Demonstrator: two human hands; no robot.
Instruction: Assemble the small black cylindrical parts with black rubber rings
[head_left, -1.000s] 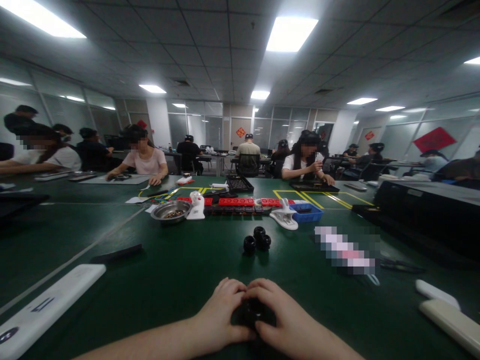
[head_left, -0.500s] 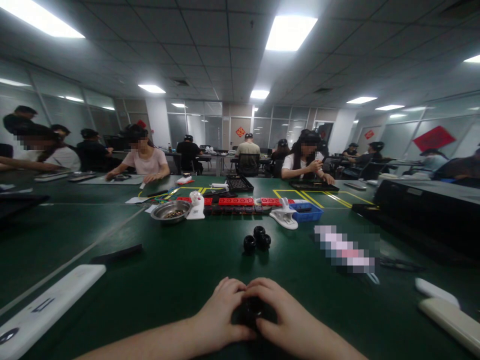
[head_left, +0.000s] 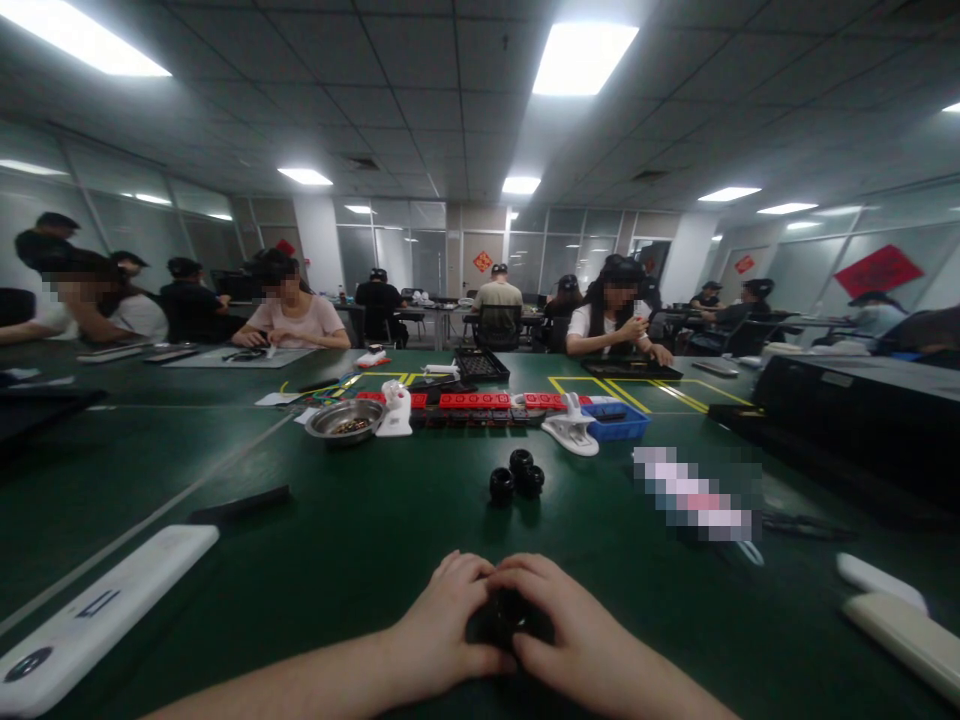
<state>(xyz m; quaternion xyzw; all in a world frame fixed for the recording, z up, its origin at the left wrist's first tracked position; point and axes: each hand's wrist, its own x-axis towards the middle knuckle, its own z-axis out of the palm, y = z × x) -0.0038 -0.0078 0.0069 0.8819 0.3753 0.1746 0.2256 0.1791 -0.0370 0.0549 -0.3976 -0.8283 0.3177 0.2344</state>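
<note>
At the bottom middle, my left hand (head_left: 448,622) and my right hand (head_left: 574,625) curl around a glossy black rounded piece (head_left: 511,606) from both sides. Their fingertips meet over its top, and both thumbs lie on the near side. Much of this piece is hidden by the fingers, so its full shape cannot be made out. Just beyond the hands, three black ball-like pieces (head_left: 519,476) with openings sit close together on the green table (head_left: 360,530).
A metal bowl of small parts (head_left: 346,424), a white stand (head_left: 394,410), red strips (head_left: 475,401) and a blue basket (head_left: 616,421) line the middle. Long white devices lie left (head_left: 112,610) and right (head_left: 892,630). Co-workers sit across the table.
My hands keep almost the same hold on the black piece. The whole view has shifted slightly. Across the table at left, a co-worker's hands have come closer together.
</note>
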